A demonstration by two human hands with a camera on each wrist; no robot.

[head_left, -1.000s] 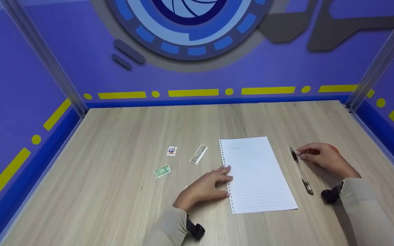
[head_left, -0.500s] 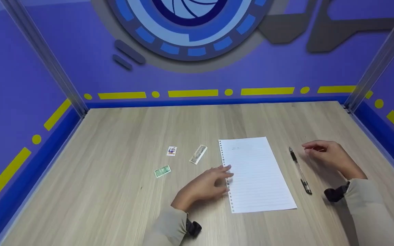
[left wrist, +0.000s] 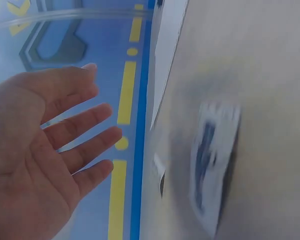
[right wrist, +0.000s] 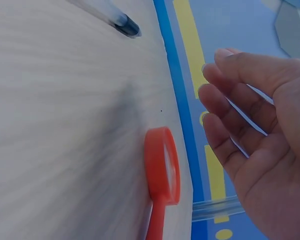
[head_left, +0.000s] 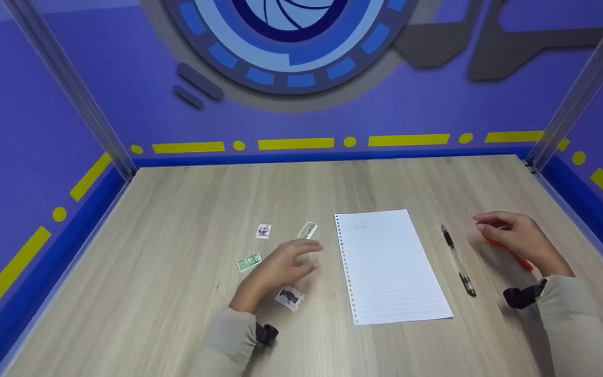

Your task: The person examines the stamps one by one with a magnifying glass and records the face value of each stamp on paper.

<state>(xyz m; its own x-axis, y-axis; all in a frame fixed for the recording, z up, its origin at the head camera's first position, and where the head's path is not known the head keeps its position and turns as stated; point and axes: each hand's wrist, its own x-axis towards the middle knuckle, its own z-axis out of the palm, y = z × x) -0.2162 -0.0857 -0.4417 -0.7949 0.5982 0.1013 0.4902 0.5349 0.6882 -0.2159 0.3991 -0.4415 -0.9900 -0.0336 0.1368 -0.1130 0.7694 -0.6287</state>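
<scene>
My left hand (head_left: 279, 266), fingers spread and relaxed, hovers over the postage stamps left of the lined paper (head_left: 393, 272) and holds nothing. Beneath its wrist lies a stamp with a dark figure (head_left: 289, 298), with a green stamp (head_left: 249, 262) at its other side. A long grey stamp (head_left: 308, 229) is partly hidden behind the fingers. Over the red magnifying glass (right wrist: 162, 192), my right hand (head_left: 516, 235) hangs with loosely bent fingers, touching nothing; the hand covers much of the glass in the head view. A black-tipped pen (head_left: 458, 262) lies between paper and right hand.
A small stamp with a coloured picture (head_left: 263, 231) lies farther back on the wooden table (head_left: 176, 293). Faint writing shows at the paper's top. Blue-purple panels (head_left: 92, 104) with yellow dashes wall in the table at the back and sides.
My left hand has left the paper's punched edge and moved left over the stamps, uncovering the dark-figured one. My right hand has drawn right, away from the pen.
</scene>
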